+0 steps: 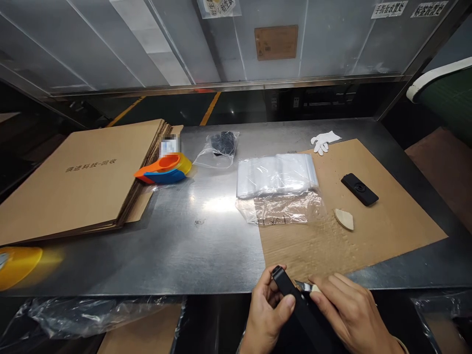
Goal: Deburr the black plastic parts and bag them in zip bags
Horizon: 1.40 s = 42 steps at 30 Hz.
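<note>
At the table's front edge, my left hand [262, 317] is closed around a long black casing [308, 319], held tilted with its far end up. My right hand [352, 309] pinches a small knife [305, 286] with a pale handle; its metal blade lies against or very close to the casing's side, and exact contact cannot be made out. Beyond them on a cardboard sheet [398, 216] lie a flat black part with a round feature [359, 189] and a pale fan-shaped piece [344, 219]. A stack of clear plastic bags [276, 174] overlaps the sheet's left side.
Flattened cardboard boxes [84, 172] are piled at the left, with an orange and blue tape dispenser [165, 169] beside them. A yellow tape roll [18, 268] sits at the front left. Behind are a bagged black item [223, 143] and a white glove [325, 141].
</note>
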Each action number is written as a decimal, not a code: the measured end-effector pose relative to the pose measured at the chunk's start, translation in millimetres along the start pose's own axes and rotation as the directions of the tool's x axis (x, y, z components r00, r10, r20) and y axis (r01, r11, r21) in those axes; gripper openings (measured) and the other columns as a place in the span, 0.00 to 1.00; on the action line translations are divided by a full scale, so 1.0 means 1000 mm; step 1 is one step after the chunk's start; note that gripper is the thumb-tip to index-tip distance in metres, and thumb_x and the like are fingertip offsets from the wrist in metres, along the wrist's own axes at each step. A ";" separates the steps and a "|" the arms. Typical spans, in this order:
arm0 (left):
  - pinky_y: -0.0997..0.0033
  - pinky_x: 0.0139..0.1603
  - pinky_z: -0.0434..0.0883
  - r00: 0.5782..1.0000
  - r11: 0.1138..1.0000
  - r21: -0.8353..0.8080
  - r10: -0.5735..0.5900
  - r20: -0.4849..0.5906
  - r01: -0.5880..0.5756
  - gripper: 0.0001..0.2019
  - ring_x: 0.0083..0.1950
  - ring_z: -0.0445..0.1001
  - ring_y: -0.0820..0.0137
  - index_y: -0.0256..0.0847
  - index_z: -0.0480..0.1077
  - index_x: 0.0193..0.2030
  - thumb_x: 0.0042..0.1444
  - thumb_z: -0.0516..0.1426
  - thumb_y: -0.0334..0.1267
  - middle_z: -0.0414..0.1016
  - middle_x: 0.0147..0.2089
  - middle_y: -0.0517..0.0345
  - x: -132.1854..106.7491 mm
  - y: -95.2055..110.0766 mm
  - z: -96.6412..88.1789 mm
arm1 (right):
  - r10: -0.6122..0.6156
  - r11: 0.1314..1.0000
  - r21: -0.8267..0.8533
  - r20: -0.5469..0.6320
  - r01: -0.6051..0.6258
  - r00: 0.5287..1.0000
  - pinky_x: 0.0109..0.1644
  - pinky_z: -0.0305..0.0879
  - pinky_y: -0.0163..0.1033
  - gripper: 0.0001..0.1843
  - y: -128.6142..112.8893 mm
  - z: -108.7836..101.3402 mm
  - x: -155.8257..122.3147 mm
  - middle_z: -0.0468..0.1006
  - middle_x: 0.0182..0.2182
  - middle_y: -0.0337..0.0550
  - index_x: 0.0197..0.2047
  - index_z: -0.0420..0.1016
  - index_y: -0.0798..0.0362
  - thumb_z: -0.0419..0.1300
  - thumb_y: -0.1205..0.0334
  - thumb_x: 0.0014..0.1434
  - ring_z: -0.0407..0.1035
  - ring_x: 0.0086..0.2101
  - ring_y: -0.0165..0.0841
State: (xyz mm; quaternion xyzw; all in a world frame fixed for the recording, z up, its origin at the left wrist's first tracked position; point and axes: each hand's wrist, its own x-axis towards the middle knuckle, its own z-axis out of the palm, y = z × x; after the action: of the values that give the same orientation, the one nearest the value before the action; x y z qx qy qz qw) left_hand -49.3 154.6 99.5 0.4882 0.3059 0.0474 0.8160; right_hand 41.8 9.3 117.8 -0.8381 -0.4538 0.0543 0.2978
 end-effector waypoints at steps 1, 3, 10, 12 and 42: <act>0.72 0.37 0.64 1.000 1.000 0.000 0.002 0.003 -0.002 0.30 0.34 0.68 0.70 0.37 0.63 0.47 0.38 0.63 0.50 0.71 0.33 0.55 0.000 -0.001 0.000 | -0.021 1.000 -0.012 -0.007 0.021 1.000 0.28 0.60 0.34 0.13 -0.001 -0.001 0.000 0.73 0.26 0.41 0.43 0.70 0.54 0.46 0.61 0.64 0.67 0.26 0.30; 0.74 0.34 0.63 1.000 1.000 0.003 0.007 0.011 -0.007 0.29 0.32 0.66 0.72 0.37 0.63 0.47 0.39 0.63 0.50 0.69 0.31 0.58 0.001 -0.002 0.000 | -0.058 0.998 -0.032 -0.017 0.057 0.998 0.28 0.60 0.34 0.13 -0.001 -0.002 0.000 0.72 0.26 0.42 0.44 0.70 0.55 0.47 0.62 0.64 0.66 0.26 0.30; 0.73 0.34 0.62 1.000 1.000 0.011 0.007 -0.008 -0.007 0.30 0.32 0.65 0.72 0.37 0.63 0.47 0.38 0.63 0.50 0.68 0.30 0.58 0.000 0.001 0.002 | -0.079 0.995 -0.056 -0.019 0.078 0.997 0.28 0.58 0.35 0.12 -0.002 -0.003 0.000 0.72 0.25 0.42 0.43 0.70 0.57 0.47 0.63 0.64 0.64 0.26 0.31; 0.74 0.34 0.62 1.000 1.000 0.012 0.005 -0.006 -0.005 0.30 0.32 0.64 0.73 0.37 0.63 0.47 0.38 0.63 0.50 0.68 0.30 0.59 0.000 0.001 0.003 | -0.084 0.995 -0.060 -0.015 0.083 0.996 0.28 0.58 0.35 0.12 -0.002 -0.003 0.000 0.72 0.25 0.42 0.43 0.70 0.56 0.47 0.63 0.64 0.64 0.26 0.31; 0.73 0.38 0.64 1.000 1.000 0.004 -0.007 0.010 0.007 0.31 0.36 0.69 0.70 0.36 0.63 0.47 0.37 0.63 0.51 0.71 0.35 0.54 -0.001 -0.002 0.000 | -0.003 0.998 0.059 0.070 -0.001 0.998 0.29 0.57 0.36 0.09 0.003 0.001 0.002 0.72 0.27 0.39 0.43 0.68 0.52 0.49 0.61 0.64 0.65 0.27 0.31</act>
State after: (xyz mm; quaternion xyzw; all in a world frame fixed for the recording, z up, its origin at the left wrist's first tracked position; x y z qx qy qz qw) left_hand -50.6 153.5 98.3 0.4887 0.3038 0.0415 0.8168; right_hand 45.0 10.0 115.9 -0.8263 -0.4626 0.0970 0.3065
